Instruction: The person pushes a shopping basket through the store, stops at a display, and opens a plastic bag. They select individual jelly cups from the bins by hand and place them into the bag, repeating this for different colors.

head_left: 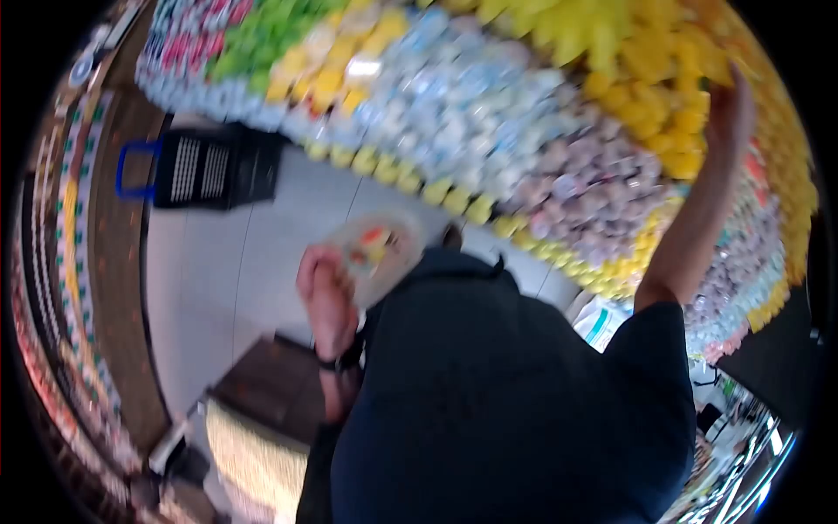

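Observation:
My left hand (327,275) is closed on the edge of a see-through plastic bag (397,278), held in front of my body. A few small red, yellow and green pieces show inside the bag. Far to the right, my right arm stretches out over a large sloping display of wrapped sweets. My right hand (733,100) is among the yellow packets (676,131) near the top of the display. Its fingers are blurred and partly out of sight, so what they hold cannot be told.
Pale blue-white packets (454,100), purple-grey packets (598,179) and green packets (271,35) fill other sections of the display. A black shopping basket (218,166) with a blue handle is on the tiled floor (205,288). Shelving (113,253) runs along the left.

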`<move>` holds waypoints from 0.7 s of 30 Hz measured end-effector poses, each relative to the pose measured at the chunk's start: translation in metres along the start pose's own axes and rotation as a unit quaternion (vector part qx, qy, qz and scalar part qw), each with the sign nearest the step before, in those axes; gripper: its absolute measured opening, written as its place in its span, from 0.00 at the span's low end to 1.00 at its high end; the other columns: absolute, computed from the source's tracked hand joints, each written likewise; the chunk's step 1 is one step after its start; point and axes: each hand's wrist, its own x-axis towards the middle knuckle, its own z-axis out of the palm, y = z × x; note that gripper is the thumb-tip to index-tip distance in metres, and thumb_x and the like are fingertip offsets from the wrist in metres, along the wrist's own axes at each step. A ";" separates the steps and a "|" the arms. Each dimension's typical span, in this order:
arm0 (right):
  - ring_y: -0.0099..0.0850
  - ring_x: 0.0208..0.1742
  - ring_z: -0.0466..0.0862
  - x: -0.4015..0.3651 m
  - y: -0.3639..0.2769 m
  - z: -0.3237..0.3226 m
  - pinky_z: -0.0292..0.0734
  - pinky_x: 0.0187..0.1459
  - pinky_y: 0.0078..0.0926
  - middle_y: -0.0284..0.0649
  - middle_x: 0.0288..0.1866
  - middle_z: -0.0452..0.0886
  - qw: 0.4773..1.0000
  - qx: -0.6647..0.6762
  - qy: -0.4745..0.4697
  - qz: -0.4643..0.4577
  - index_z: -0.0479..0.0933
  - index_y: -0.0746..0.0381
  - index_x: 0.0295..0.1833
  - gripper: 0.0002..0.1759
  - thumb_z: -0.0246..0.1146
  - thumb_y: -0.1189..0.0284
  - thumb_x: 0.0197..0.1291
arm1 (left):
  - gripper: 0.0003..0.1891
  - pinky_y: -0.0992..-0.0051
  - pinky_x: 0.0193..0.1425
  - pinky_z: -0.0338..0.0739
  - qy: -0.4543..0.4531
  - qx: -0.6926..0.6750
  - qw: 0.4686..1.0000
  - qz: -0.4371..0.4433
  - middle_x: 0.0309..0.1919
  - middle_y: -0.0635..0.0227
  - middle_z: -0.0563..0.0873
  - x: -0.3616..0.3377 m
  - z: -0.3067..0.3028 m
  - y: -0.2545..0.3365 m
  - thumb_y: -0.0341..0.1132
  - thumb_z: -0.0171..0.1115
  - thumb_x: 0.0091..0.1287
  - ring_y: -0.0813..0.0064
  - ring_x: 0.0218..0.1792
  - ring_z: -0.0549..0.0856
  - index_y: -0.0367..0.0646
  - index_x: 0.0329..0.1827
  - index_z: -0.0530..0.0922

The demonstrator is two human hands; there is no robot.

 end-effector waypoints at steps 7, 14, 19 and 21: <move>0.31 0.53 0.84 -0.331 0.091 0.159 0.80 0.52 0.29 0.40 0.59 0.82 0.880 -0.154 -0.449 -0.011 0.76 0.60 0.59 0.29 0.78 0.70 0.50 | 0.10 0.83 0.20 0.48 -0.071 -0.019 0.997 0.015 0.17 0.84 0.63 0.006 0.004 0.013 0.26 0.48 0.75 0.93 0.17 0.57 0.42 0.36 0.78; 0.48 0.52 0.81 -0.420 0.132 0.234 0.76 0.52 0.41 0.47 0.50 0.78 0.807 -0.148 -0.570 -0.053 0.72 0.60 0.63 0.27 0.68 0.72 0.57 | 0.09 0.83 0.20 0.48 -0.111 -0.017 0.993 0.018 0.18 0.83 0.61 0.005 0.021 0.024 0.26 0.47 0.75 0.91 0.18 0.55 0.43 0.36 0.75; 0.47 0.51 0.81 -0.422 0.154 0.231 0.78 0.50 0.40 0.47 0.53 0.78 0.820 -0.117 -0.561 0.004 0.73 0.60 0.62 0.25 0.68 0.73 0.58 | 0.08 0.83 0.20 0.48 -0.109 -0.027 0.993 0.021 0.17 0.83 0.61 0.007 0.016 0.022 0.26 0.47 0.75 0.91 0.17 0.55 0.42 0.36 0.74; 0.47 0.49 0.83 -0.411 0.160 0.217 0.79 0.48 0.39 0.47 0.51 0.79 0.846 -0.130 -0.517 -0.033 0.73 0.60 0.62 0.26 0.68 0.74 0.57 | 0.09 0.83 0.20 0.48 -0.094 -0.049 0.994 0.013 0.17 0.83 0.64 0.005 0.013 0.021 0.25 0.50 0.74 0.92 0.17 0.57 0.42 0.36 0.78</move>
